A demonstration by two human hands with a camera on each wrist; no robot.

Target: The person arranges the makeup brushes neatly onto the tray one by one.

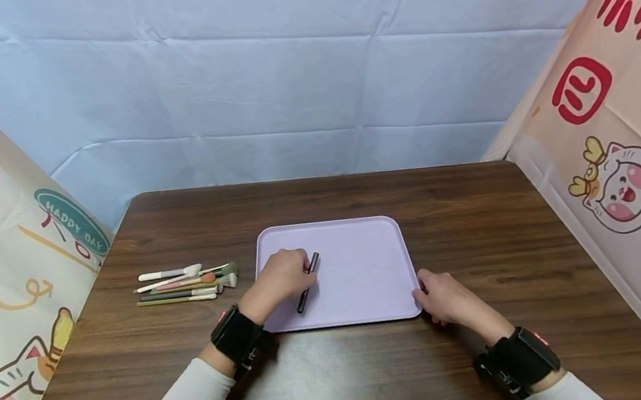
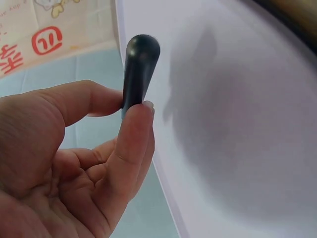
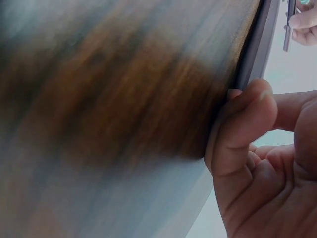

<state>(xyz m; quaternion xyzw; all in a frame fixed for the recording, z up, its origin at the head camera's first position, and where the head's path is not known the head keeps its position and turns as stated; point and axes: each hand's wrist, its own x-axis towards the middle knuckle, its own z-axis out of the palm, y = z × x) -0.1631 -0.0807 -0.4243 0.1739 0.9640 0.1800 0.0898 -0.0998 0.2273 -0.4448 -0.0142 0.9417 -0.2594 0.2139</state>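
My left hand [image 1: 287,274] pinches a slim black makeup brush [image 1: 314,261] between thumb and fingers, over the left part of a lilac tray [image 1: 363,267]. In the left wrist view the brush's rounded black handle end [image 2: 142,54] points toward the camera; its bristles cannot be made out. At the tray's near right corner, my right hand [image 1: 445,296] grips the rim. Up close in the right wrist view, curled fingers [image 3: 242,124] lie against the tray's dark edge [image 3: 247,59], with the thumb partly hidden.
Several makeup brushes [image 1: 185,282] lie in a loose pile on the brown wooden table [image 1: 339,374], left of the tray. A pale blue cloth [image 1: 285,86] hangs behind the table. Printed cloths flank both sides.
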